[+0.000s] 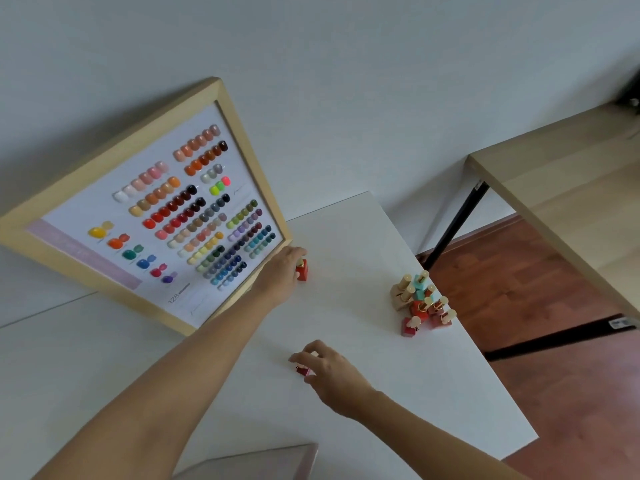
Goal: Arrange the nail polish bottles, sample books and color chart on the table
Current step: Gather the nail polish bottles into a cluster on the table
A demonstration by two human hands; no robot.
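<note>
A red bottle (302, 270) is gripped by the left hand (282, 271) just beside the lower right corner of the framed color chart (152, 216), which is leaned against the wall (346, 81) at the back of the white table (346, 237). The bottle's cap is covered by the fingers, so only its square red body can be made out. Nearer the camera than the chart, a second, darker red bottle (303, 371) is pinched by the right hand (327, 370); most of it is hidden behind the curled fingers, and whether it rests on the table cannot be told. To the right of the chart, well apart from it, a cluster of bottles (421, 303) in tan, teal, red and pink is seen at the table's edge; their exact number cannot be counted, since they overlap. Below the chart, at the bottom border, a pale pinkish flat object (263, 462) is cut off, and what it is cannot be determined. The small print on the chart is too blurred to be read.
</note>
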